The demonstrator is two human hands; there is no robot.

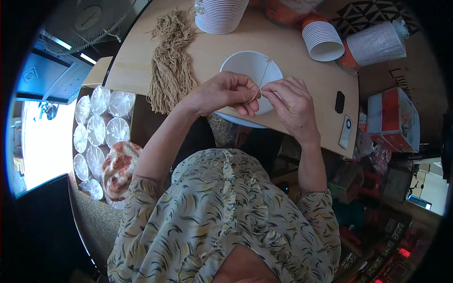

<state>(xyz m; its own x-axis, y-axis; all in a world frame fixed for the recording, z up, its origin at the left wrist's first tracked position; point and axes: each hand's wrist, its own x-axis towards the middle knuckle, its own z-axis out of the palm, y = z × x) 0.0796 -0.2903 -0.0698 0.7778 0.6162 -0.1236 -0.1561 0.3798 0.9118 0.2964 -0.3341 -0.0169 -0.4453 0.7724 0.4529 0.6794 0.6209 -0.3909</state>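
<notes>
A white tub (pixel 243 61) stands at the table's near edge, its open mouth facing me. A thin beige string (pixel 265 73) runs from the tub's far rim down to my fingers. My left hand (pixel 231 94) pinches the string, with a loop of it around the fingertips. Close beside it, my right hand (pixel 290 101) pinches the same string between thumb and forefinger. The fingertips of both hands nearly meet over the tub's mouth. Left of the tub lies a thick bundle of beige strings (pixel 171 66), hanging slightly over the table edge.
A stack of white tubs (pixel 221 16) stands at the back; more nested tubs (pixel 323 41) and a wrapped stack (pixel 376 43) lie at the right. A phone (pixel 346 132) and a black object (pixel 339 102) rest on the table's right. At left, a carton holds several plastic-wrapped round stacks (pixel 96 129).
</notes>
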